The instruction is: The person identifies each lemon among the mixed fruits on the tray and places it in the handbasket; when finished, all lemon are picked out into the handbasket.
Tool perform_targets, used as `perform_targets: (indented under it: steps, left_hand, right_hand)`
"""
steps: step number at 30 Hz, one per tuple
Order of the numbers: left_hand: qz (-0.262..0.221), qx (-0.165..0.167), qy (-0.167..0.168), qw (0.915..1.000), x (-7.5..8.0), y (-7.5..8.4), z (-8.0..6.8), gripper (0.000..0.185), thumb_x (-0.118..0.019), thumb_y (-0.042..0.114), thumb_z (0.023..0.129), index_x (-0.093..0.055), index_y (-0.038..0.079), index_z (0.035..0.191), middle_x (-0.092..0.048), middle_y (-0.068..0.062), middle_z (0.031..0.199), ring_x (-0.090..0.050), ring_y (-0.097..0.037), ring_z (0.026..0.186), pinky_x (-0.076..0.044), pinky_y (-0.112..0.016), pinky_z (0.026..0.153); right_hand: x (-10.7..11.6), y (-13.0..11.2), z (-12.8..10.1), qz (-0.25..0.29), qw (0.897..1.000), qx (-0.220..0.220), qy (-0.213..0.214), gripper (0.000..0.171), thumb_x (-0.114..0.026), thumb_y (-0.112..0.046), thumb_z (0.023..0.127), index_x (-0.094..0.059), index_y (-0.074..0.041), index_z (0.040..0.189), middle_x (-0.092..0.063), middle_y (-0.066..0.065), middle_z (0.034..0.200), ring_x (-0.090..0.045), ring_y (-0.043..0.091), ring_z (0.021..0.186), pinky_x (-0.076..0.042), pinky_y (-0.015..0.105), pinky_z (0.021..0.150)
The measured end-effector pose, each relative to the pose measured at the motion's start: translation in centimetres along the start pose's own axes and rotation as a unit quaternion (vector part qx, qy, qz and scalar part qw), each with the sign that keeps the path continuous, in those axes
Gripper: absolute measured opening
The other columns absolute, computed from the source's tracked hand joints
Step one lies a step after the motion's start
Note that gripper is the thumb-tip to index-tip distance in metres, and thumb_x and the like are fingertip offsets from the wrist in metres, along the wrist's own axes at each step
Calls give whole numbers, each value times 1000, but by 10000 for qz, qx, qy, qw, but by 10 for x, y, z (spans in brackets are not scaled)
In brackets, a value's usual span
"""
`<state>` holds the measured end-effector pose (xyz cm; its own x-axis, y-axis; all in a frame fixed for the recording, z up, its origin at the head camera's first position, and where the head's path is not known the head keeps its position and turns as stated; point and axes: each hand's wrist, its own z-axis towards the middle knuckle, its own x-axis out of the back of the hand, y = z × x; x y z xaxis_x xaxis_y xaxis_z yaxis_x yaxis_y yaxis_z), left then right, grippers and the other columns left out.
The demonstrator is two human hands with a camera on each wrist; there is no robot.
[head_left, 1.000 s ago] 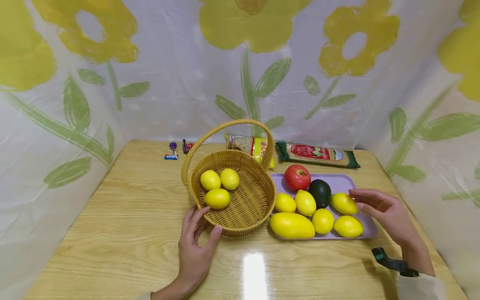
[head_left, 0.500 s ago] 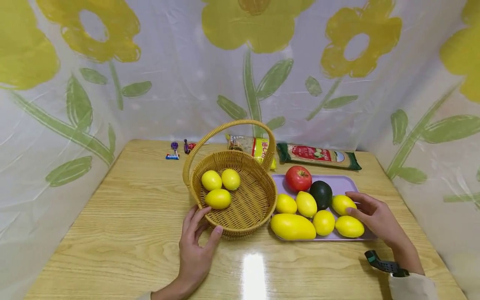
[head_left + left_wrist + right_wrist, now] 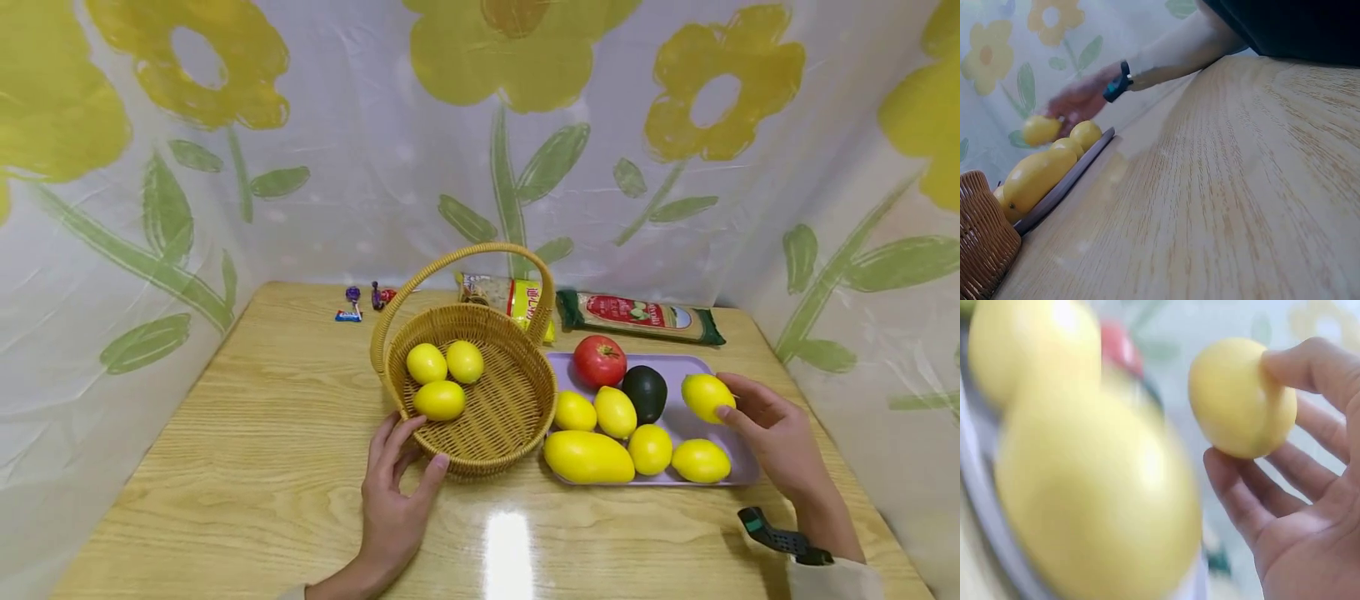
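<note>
1. We log our right hand (image 3: 776, 425) grasping a lemon (image 3: 706, 396) between thumb and curled fingertips (image 3: 1285, 362), held clear above the right end of the lilac tray (image 3: 738, 475), near the tabletop's (image 3: 247, 467) right edge. The right wrist view shows the lemon pinched, with the palm open behind it.
2. We log our left hand (image 3: 393, 492) resting on the tabletop near its front edge, fingers relaxed and spread, fingertips touching the outer wall of the wicker basket (image 3: 487, 442); it grasps nothing.
3. Wicker basket: near the middle of the tabletop, handle arched upright, just left of the tray and touching or nearly touching it; we cannot tell which. It holds three lemons (image 3: 438, 400) grouped at its left side.
4. Lilac tray: right half of the tabletop. On it we count a tomato (image 3: 600, 362) at the far left corner, an avocado (image 3: 645, 392) beside it, four small lemons (image 3: 615, 411), and a long yellow fruit (image 3: 588, 457) along the front edge.
5. Along the far edge: two flat food packets (image 3: 641, 317), one partly behind the basket handle.
6. Far left of those: small wrapped sweets (image 3: 352, 304).
</note>
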<state>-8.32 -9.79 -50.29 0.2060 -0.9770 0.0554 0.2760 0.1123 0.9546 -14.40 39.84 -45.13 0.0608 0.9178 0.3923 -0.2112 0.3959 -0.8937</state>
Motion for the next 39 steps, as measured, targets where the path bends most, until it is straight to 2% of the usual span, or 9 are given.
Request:
perform_targets:
  steps: [4, 9, 14, 21, 25, 27, 29, 32, 39]
  left_hand:
    - [-26, -10, -8, 10000, 0, 0, 1, 54, -79, 4, 100, -61, 4, 151, -32, -19, 173, -52, -37, 144, -55, -27, 114]
    - [61, 50, 1, 10000, 1, 1, -1, 53, -80, 7, 100, -62, 6, 150, -33, -19, 173, -52, -30, 145, -56, -29, 113]
    - [72, 77, 7, 9999, 0, 0, -2, 52, -79, 7, 100, -63, 7, 150, -33, -18, 173, -52, -32, 145, -57, -28, 112]
    - [107, 14, -30, 9999, 0, -1, -1, 52, -79, 7, 101, -62, 7, 150, -32, -19, 173, -53, -38, 144, -58, -29, 112]
    - [130, 26, 24, 9999, 0, 0, -1, 52, -79, 7, 101, -63, 9, 149, -32, -18, 174, -53, -37, 144, -57, -29, 113]
    - [146, 31, 18, 9999, 0, 0, -1, 51, -79, 8, 101, -64, 11, 149, -32, -17, 174, -51, -33, 146, -57, -30, 113]
    - [174, 22, -2, 9998, 0, 0, -1, 50, -79, 9, 101, -64, 12, 149, -32, -17, 174, -49, -28, 148, -57, -31, 114]
    - [186, 8, -32, 9998, -1, 0, 0, 51, -79, 9, 101, -63, 11, 150, -32, -17, 174, -47, -24, 149, -57, -31, 114]
    - [163, 15, 24, 9999, 0, 0, -1, 52, -80, 7, 100, -63, 8, 150, -34, -18, 173, -52, -26, 146, -57, -29, 113]
  right_hand:
    - [-20, -31, 6, 857, 9933, 510, -590, 48, -62, 12, 105, -55, 10, 152, -71, -6, 145, -70, 5, 125, -60, 14, 99]
    - [-67, -77, 17, 264, 9803, 1039, -1658, 49, -69, 10, 102, -64, -2, 149, -69, 1, 147, -70, 9, 127, -60, 20, 104]
    - [-120, -109, 27, -611, 9563, 1681, -2313, 48, -81, -8, 100, -70, -19, 145, -72, 0, 145, -69, 13, 129, -60, 27, 109]
    - [-180, -130, 39, -1046, 9296, 1968, -2936, 49, -83, -14, 98, -71, -24, 145, -72, -9, 143, -69, 11, 121, -63, 36, 105]
    - [-206, -140, 40, -1179, 9079, 2137, -3409, 48, -80, -18, 100, -69, -23, 147, -70, -7, 148, -69, 13, 128, -63, 40, 107]
    - [-213, -143, 39, -1051, 9027, 2170, -3565, 47, -79, -19, 102, -68, -20, 148, -69, -5, 150, -68, 16, 134, -61, 43, 111]
    - [-214, -144, 37, -836, 9034, 2199, -3586, 46, -79, -20, 103, -69, -17, 148, -70, -3, 150, -70, 19, 132, -62, 45, 109]
    - [-206, -138, 33, -518, 9124, 2154, -3441, 45, -80, -20, 103, -70, -15, 146, -72, -1, 147, -72, 21, 129, -63, 44, 108]
    - [-155, -112, 20, 139, 9403, 1540, -3031, 48, -80, -4, 99, -72, -16, 144, -74, 3, 143, -72, 23, 129, -62, 38, 110]
